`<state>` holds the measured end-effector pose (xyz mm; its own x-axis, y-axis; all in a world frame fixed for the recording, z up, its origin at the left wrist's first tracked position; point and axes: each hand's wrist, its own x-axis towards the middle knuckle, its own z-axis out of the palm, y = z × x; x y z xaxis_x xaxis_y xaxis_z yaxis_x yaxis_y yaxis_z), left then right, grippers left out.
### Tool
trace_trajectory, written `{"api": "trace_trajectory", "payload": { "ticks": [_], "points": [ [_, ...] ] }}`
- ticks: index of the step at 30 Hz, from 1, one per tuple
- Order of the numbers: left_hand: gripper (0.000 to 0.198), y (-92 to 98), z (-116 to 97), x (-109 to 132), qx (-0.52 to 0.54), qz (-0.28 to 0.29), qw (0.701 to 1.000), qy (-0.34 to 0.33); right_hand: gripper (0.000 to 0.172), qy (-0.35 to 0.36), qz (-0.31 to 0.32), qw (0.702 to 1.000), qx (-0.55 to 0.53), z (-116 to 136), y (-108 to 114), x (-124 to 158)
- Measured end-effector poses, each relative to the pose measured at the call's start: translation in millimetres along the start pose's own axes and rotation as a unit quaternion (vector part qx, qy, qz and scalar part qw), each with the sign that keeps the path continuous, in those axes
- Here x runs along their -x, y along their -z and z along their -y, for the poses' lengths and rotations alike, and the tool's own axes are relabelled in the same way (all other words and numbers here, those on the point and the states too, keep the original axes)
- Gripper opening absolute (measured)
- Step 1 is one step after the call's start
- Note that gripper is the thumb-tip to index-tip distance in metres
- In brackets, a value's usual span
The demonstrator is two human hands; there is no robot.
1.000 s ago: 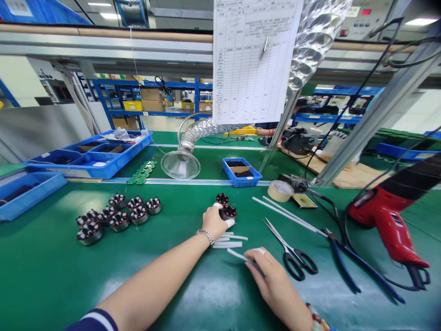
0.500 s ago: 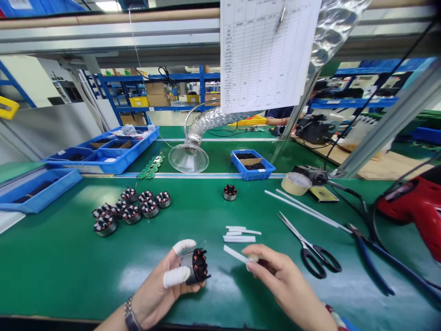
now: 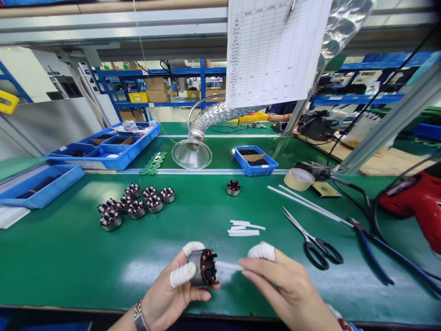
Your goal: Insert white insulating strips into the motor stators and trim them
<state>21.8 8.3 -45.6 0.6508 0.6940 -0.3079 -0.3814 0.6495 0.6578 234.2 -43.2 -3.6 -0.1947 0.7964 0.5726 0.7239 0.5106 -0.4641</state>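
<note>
My left hand (image 3: 172,289), with white finger cots, holds a small wound stator (image 3: 206,267) in a metal sleeve, its black and orange coil end facing right. My right hand (image 3: 282,287), also wearing a cot, pinches a motion-blurred white strip (image 3: 228,265) whose tip is close to the stator. Loose white strips (image 3: 243,230) lie just above my hands. Another stator (image 3: 233,187) stands alone beyond them, and several more (image 3: 138,204) are grouped to the left.
Scissors (image 3: 315,246), blue-handled pliers (image 3: 370,253), long white strips (image 3: 306,204), a tape roll (image 3: 299,179) and a red heat gun (image 3: 416,202) lie right. Blue trays (image 3: 103,154) and a fume hood (image 3: 191,154) stand behind. A co-worker's arm (image 3: 279,117) shows beyond.
My left hand has lifted the stator off the mat and turned it toward me. My right hand has brought the white strip closer to it. The head view has shifted slightly.
</note>
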Motion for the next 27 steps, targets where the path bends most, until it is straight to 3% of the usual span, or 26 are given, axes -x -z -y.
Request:
{"api": "trace_trajectory", "payload": {
  "ticks": [5, 9, 12, 18, 27],
  "points": [
    [0.034, -16.5, 4, 1, -0.025, 0.019, 0.999, 0.012, 0.018, 0.020, 0.032, 0.999, -0.016, 5, -10, 1],
    [0.022, -31.3, 4, 2, -0.030, 0.037, 0.999, 0.008, 0.016, 0.019, -0.012, 1.000, -0.019, 4, -24, 6],
    [0.016, -38.2, 1, 2, -0.020, 0.040, 0.999, 0.017, 0.020, 0.035, -0.014, 0.999, -0.012, 0, -22, 12],
    [0.024, -48.2, -2, 3, -0.037, 0.034, 0.999, 0.018, 0.020, 0.022, -0.003, 0.999, -0.031, -12, -12, 25],
    [0.023, -50.1, 10, 4, -0.149, 0.007, 0.989, 0.010, 0.026, 0.004, -0.001, 0.996, -0.086, -5, -21, 34]
  ]
}}
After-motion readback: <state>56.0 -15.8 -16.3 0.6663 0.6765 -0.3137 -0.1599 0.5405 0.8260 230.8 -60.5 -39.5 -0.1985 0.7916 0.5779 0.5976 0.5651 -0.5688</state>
